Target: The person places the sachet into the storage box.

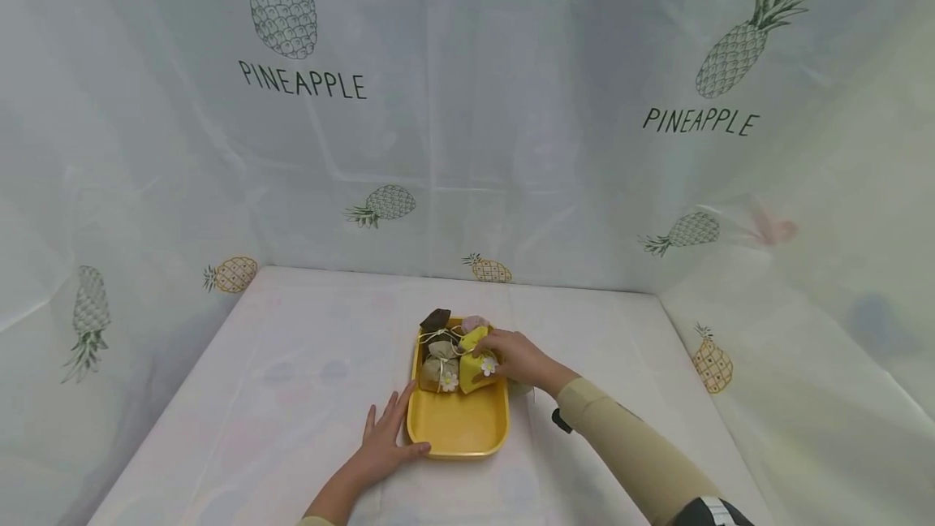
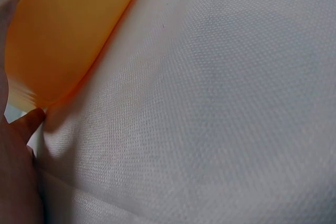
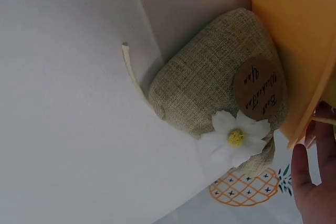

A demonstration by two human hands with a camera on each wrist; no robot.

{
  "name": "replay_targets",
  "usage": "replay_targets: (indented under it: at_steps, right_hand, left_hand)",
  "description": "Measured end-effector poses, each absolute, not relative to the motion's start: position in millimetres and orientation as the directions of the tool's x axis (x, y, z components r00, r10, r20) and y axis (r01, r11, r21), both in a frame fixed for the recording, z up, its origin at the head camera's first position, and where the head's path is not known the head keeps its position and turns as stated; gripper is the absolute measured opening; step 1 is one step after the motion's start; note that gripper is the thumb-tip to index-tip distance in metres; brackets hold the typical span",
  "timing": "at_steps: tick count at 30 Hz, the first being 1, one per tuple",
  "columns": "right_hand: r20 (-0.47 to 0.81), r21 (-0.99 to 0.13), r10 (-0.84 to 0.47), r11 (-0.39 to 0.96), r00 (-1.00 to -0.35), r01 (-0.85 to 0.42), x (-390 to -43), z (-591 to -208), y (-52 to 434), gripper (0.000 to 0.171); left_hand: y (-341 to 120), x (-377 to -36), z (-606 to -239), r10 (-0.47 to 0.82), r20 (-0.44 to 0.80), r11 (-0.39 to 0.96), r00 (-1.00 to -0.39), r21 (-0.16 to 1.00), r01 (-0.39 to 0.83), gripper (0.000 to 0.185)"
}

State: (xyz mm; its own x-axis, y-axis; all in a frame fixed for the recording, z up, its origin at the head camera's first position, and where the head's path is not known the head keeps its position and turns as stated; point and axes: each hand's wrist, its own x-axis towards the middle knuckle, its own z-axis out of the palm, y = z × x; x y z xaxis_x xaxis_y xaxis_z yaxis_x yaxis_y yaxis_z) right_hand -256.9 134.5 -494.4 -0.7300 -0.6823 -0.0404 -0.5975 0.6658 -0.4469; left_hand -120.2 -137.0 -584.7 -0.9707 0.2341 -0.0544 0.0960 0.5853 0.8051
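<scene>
Your right hand (image 1: 514,357) has its fingers clamped on the yellow pouch (image 1: 473,357) at the tray's (image 1: 458,433) 12 o'clock end. Your left hand (image 1: 383,438), fingers apart, rests flat against the tray's 7 o'clock corner.

A yellow pouch (image 1: 473,360) with a white daisy on its front is held by the right hand (image 1: 517,357) in the far half of a yellow tray (image 1: 458,428). The tray's near left corner is touched by the left hand (image 1: 385,437), which lies flat on the table.
</scene>
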Motion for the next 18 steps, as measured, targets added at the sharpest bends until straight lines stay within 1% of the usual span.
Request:
replay_targets:
  at_steps: [4, 11, 14, 18]
  right_hand:
    - [-0.035, -0.368, -0.703, 0.67, -0.711, -0.645, -259, -495, 133, 0.03]
    - [-0.059, -0.329, -0.7, 0.687, -0.712, -0.648, -262, -501, 132, 0.03]
    - [-0.067, -0.303, -0.699, 0.694, -0.712, -0.653, -263, -506, 132, 0.03]
    - [-0.088, -0.3, -0.694, 0.702, -0.714, -0.646, -264, -507, 131, 0.03]
  left_hand:
    - [-137, -120, -585, 0.236, -0.054, 0.59, -0.97, 0.801, 0.099, 0.102]
    - [-136, -121, -585, 0.228, -0.092, 0.592, -0.969, 0.803, 0.064, 0.103]
    - [-136, -121, -584, 0.228, -0.096, 0.59, -0.969, 0.805, 0.059, 0.103]
    - [-136, -121, -584, 0.227, -0.094, 0.592, -0.969, 0.804, 0.06, 0.103]
